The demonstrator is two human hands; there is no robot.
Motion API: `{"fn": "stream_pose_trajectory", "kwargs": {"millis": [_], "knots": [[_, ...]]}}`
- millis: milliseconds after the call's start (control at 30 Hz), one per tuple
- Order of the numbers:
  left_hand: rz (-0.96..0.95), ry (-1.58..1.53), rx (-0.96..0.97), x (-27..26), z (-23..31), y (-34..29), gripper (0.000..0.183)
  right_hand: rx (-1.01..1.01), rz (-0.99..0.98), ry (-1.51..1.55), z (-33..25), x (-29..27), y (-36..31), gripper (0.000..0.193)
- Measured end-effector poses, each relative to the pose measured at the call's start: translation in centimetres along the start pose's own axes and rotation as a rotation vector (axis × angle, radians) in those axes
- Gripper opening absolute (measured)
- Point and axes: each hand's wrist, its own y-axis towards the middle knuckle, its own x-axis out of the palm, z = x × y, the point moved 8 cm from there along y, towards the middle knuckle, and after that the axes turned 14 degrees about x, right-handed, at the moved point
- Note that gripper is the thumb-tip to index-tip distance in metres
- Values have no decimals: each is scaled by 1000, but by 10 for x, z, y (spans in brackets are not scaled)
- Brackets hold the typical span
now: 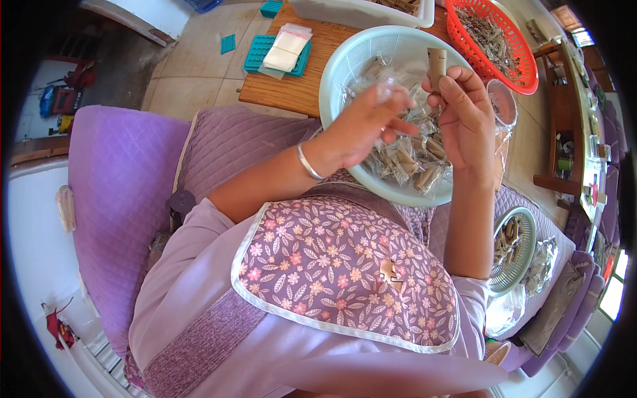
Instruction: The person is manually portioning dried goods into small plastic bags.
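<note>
Upright in my right hand (468, 116) is a short light-brown tube (436, 64), with my thumb and fingers closed around its lower part. My left hand (371, 119), wearing a silver bangle, hovers to the left of it over a large pale-green basket (334, 69). Motion smears its fingers. Something clear and shiny shows near the fingertips, and I cannot tell whether they hold it. Below both hands, the basket contains several brown pieces in clear plastic bags (406, 159).
A wooden table (279, 96) bears a bundle of clear bags (288, 50) on a teal tray (252, 62). Beyond stand a white bin (358, 14) and a red basket (527, 79) of brown pieces. A smaller green basket (527, 265) sits on the purple seat at right.
</note>
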Motion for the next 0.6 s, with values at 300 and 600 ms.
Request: {"fn": "stream_pose_trajectory", "kwargs": {"millis": [300, 600], "knots": [[-37, -274, -65, 23, -25, -2, 32, -148, 183, -13, 5, -9, -36, 16], [117, 268, 292, 9, 14, 2, 28, -91, 317, -308, 29, -16, -55, 23]]}}
